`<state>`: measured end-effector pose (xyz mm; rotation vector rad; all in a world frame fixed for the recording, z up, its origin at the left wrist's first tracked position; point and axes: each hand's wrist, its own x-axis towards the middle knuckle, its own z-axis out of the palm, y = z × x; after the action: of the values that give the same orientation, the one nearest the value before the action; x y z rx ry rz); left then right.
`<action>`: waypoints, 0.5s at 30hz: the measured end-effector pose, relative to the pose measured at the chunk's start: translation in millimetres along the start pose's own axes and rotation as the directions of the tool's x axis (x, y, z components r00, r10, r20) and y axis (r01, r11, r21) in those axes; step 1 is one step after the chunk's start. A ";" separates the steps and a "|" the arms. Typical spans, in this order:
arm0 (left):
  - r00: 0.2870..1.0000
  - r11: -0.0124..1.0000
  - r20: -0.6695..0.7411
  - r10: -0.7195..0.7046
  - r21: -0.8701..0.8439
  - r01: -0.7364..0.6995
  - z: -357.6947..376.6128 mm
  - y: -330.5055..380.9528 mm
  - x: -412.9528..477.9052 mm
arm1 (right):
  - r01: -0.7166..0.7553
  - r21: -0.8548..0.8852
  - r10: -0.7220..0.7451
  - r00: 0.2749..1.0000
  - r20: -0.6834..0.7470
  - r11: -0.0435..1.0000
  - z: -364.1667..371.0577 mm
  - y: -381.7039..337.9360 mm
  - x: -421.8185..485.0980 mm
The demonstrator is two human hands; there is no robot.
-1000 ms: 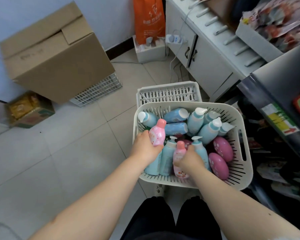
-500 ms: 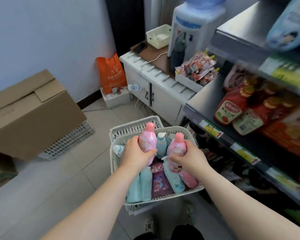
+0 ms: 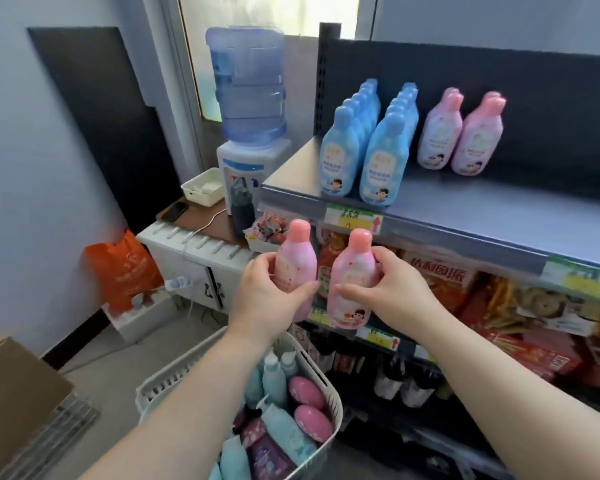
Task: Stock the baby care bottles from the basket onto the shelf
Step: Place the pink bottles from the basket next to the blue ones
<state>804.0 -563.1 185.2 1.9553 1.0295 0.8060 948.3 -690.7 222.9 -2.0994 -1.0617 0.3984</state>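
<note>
The left pink bottle point(image 3: 297, 263) and right pink bottle point(image 3: 353, 282) are upright, side by side w/ a narrow gap, held in the air in front of the shelving, below the top shelf point(image 3: 499, 211) and above the basket point(image 3: 337, 405). Left hand point(image 3: 267, 301) grips the left one, fingers point(image 3: 261, 264) wrapped round its lower body, thumb across the front. Right hand point(image 3: 397, 292) grips the other, fingers curled round its side, thumb on the front just above the label. Basket holds teal pump bottles point(image 3: 288, 433) and pink oval bottles point(image 3: 307, 393), lying mixed. On the top shelf: 2 rows of blue bottles point(image 3: 340, 157) at the left end, pink bottles point(image 3: 439, 133) to their right. Snack packs point(image 3: 440, 282) on the shelf below. Farther left: water dispenser point(image 3: 246, 98) on a white bench point(image 3: 187, 241), orange bag point(image 3: 125, 271) beside it, cardboard box point(image 3: 14, 403) at lower left.
</note>
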 end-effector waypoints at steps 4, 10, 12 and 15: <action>0.991 0.990 0.026 0.134 -0.046 -0.133 16.5 53.5 7.2 | 0.013 0.041 -0.008 0.993 -0.118 0.999 -57.4 -5.3 -1.3; 0.962 0.959 0.041 0.270 -0.102 -0.265 50.9 124.5 21.6 | 0.032 0.059 -0.015 0.964 -0.266 0.998 -134.5 6.4 14.7; 0.952 0.950 0.038 0.303 -0.091 -0.298 66.0 143.2 28.0 | 0.031 0.061 -0.011 0.953 -0.302 0.998 -156.5 15.6 24.6; 0.944 0.943 0.036 0.328 -0.066 -0.326 90.0 166.6 37.9 | 0.012 0.046 0.005 0.939 -0.343 0.999 -185.4 30.8 41.8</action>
<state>956.4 -623.4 287.4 2.1134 0.6514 0.9534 1094.7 -757.5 328.5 -2.0296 -0.8400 0.0481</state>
